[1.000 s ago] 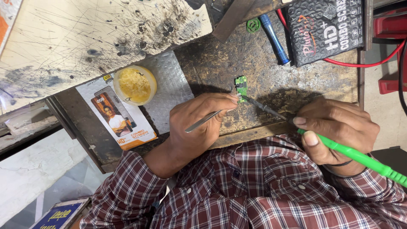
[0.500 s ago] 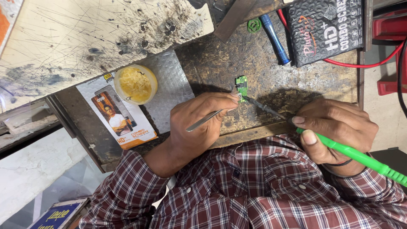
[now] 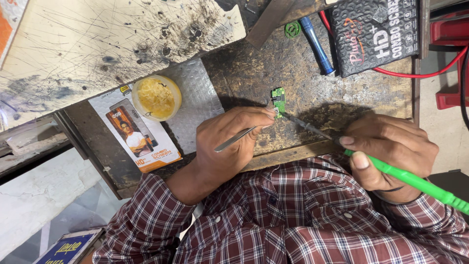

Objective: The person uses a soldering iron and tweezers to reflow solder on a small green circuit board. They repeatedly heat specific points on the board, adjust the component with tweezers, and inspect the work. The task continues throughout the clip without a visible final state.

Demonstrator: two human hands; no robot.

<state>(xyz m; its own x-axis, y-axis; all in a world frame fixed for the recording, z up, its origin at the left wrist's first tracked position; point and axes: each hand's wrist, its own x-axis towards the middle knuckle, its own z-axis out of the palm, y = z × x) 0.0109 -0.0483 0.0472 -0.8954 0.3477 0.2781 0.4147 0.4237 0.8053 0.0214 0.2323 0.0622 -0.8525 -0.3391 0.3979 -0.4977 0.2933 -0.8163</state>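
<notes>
Green soldering iron (image 3: 415, 183) handle cut off

Soldering iron (image 3: 415, 181) tip on circuit board (image 3: 278, 98)

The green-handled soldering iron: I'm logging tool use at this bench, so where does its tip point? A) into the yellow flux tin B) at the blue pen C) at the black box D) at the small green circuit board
D: the right hand holds the green-handled soldering iron with its tip at the small green circuit board, where the left hand holds metal tweezers.
</notes>
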